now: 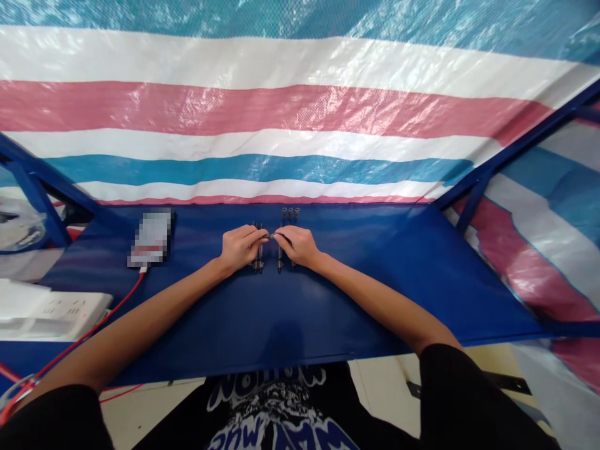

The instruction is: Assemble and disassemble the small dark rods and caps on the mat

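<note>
My left hand (242,248) is closed in a pinch, and its fingertips meet a small metal part (271,236) held level between my hands. From the other side my right hand (298,244) pinches the same spot. The part is too small to name, and the fingers hide most of it. Beneath my left hand lie thin dark metal rods (260,257), partly covered. Another dark rod (280,257) lies by my right fingers, with more partly hidden under that hand. Just beyond the hands, three small grey metal cylinders (290,213) stand in a row.
Everything lies on a blue tabletop (365,312). A blurred-out phone (152,237) with a red cable (124,301) is at the left. A white power strip (70,312) sits nearer the left edge. Striped plastic sheeting (300,112) hangs behind, with a blue frame bar (506,156) at the right.
</note>
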Demonstrator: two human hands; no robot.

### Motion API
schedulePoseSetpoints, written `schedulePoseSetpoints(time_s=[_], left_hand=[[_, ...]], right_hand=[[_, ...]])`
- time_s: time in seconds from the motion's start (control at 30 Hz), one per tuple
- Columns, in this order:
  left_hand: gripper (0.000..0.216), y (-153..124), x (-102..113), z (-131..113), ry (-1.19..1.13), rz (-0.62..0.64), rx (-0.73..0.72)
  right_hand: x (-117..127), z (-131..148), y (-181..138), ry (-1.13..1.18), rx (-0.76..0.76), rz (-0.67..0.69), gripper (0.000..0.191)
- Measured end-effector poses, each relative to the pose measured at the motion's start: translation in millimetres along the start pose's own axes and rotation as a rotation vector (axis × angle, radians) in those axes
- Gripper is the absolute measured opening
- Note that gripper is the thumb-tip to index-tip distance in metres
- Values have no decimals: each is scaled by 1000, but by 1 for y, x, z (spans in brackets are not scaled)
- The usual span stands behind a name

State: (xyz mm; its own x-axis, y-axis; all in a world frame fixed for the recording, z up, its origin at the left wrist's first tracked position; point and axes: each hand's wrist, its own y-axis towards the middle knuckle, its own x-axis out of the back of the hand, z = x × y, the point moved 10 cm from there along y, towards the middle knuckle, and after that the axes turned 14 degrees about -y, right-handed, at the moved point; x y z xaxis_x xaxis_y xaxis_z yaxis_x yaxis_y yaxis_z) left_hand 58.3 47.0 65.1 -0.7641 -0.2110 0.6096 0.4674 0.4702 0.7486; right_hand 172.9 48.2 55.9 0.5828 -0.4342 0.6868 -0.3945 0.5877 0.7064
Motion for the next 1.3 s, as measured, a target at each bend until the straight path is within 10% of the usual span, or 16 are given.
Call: schedulePoseSetpoints(time_s=[1.3], left_hand=[[27,-1,-2,0,-10,11,-16]], right_hand=[[-2,-5,2,77,-30,22,31]])
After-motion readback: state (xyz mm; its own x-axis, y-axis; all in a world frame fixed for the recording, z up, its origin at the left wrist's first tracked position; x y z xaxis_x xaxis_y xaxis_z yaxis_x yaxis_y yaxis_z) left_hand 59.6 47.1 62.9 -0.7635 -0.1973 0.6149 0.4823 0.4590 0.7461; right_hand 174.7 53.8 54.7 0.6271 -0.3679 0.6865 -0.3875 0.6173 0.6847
